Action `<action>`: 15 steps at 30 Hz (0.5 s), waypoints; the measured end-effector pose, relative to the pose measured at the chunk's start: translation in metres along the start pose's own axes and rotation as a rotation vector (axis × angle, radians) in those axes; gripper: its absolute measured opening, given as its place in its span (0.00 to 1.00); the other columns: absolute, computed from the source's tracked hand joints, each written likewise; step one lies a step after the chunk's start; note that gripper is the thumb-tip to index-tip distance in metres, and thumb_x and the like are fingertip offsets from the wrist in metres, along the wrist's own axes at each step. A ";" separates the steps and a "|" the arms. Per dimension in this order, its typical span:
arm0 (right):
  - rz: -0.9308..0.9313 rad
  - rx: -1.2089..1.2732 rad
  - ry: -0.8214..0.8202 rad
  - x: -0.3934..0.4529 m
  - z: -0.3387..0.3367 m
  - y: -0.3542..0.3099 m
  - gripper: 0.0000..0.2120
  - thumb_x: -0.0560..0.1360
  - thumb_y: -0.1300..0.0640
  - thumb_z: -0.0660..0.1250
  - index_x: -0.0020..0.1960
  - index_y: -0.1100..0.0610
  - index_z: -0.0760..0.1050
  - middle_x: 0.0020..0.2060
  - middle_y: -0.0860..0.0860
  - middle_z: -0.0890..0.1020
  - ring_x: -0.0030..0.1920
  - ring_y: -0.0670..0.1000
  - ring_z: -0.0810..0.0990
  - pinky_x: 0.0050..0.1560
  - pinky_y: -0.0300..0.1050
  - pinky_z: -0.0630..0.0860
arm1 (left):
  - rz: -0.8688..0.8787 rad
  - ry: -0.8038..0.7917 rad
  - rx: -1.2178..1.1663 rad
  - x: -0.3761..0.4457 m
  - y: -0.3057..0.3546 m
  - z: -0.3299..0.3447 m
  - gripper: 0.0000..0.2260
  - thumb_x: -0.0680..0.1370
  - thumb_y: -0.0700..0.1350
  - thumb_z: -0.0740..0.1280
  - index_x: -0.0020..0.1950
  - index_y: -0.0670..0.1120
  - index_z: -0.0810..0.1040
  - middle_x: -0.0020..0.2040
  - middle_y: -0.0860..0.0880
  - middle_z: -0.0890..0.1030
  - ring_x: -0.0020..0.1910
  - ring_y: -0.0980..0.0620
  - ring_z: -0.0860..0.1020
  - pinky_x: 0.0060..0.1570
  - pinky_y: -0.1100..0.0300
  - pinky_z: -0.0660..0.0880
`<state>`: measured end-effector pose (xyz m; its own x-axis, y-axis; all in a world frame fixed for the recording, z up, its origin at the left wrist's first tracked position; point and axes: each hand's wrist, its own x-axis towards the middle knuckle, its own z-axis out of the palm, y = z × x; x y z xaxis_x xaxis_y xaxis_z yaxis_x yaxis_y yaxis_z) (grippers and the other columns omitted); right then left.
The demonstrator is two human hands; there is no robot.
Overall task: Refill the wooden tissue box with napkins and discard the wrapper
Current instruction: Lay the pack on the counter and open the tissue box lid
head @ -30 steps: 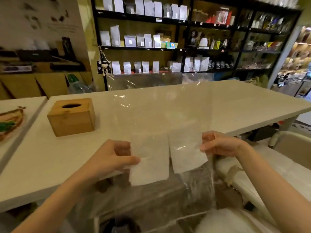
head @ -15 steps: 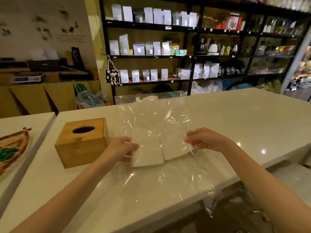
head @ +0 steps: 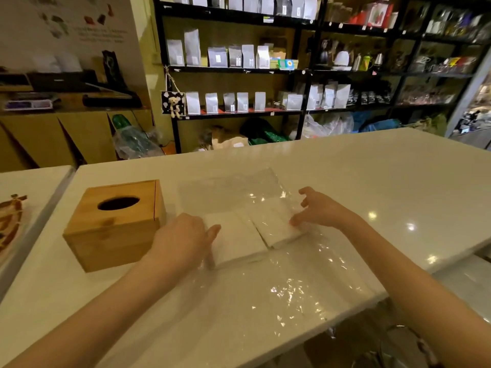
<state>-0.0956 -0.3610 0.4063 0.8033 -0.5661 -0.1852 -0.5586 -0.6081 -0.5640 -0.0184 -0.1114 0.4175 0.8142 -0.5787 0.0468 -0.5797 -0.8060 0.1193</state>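
The wooden tissue box [head: 114, 224], with an oval slot on top, stands on the white counter at the left. Right of it, two white napkin stacks [head: 239, 240] lie side by side inside a clear plastic wrapper [head: 287, 282] spread flat on the counter. My left hand [head: 183, 240] rests on the left stack's edge, thumb laid over it through the wrapper. My right hand [head: 318, 208] hovers at the right stack's far corner with fingers spread, fingertips touching the plastic. Part of the wrapper hangs over the counter's near edge.
The white counter [head: 372, 187] stretches to the right and back. A second white table [head: 32, 187] with a patterned item [head: 10, 224] sits at the left. Dark shelves [head: 239, 70] of white bags stand behind. A white stool seat [head: 462, 282] is below right.
The wrapped napkins came down from mid-air onto the counter beside the box. My right hand let go and opened its fingers. My left hand stays on the left stack.
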 end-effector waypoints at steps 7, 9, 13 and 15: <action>-0.588 -0.315 0.033 -0.018 0.028 -0.020 0.24 0.80 0.51 0.53 0.75 0.51 0.52 0.76 0.49 0.53 0.76 0.49 0.48 0.75 0.49 0.47 | 0.443 0.060 0.000 0.011 0.011 0.024 0.36 0.71 0.64 0.36 0.74 0.47 0.56 0.77 0.48 0.56 0.75 0.51 0.54 0.72 0.56 0.54; -0.559 -0.375 -0.100 -0.019 0.039 -0.016 0.25 0.81 0.47 0.47 0.75 0.50 0.47 0.77 0.47 0.47 0.76 0.46 0.43 0.75 0.48 0.41 | 0.439 -0.042 -0.041 0.018 0.010 0.038 0.42 0.66 0.69 0.31 0.75 0.49 0.47 0.78 0.52 0.46 0.75 0.57 0.42 0.72 0.58 0.41; -0.522 -0.436 -0.132 -0.016 0.052 0.000 0.25 0.80 0.45 0.44 0.75 0.49 0.42 0.77 0.46 0.44 0.75 0.44 0.40 0.75 0.46 0.37 | 0.427 -0.105 -0.125 0.022 0.009 0.054 0.43 0.62 0.67 0.29 0.75 0.51 0.42 0.77 0.55 0.42 0.69 0.65 0.37 0.69 0.61 0.35; -0.532 -0.453 -0.116 -0.014 0.055 0.003 0.26 0.80 0.45 0.44 0.75 0.48 0.41 0.76 0.46 0.43 0.75 0.43 0.40 0.75 0.46 0.37 | 0.427 -0.107 -0.135 0.022 0.008 0.057 0.44 0.61 0.68 0.28 0.75 0.51 0.42 0.74 0.58 0.39 0.69 0.65 0.38 0.69 0.61 0.35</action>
<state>-0.0972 -0.3243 0.3629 0.9939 -0.0800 -0.0757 -0.0946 -0.9718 -0.2158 -0.0066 -0.1376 0.3633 0.4914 -0.8708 0.0175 -0.8475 -0.4734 0.2400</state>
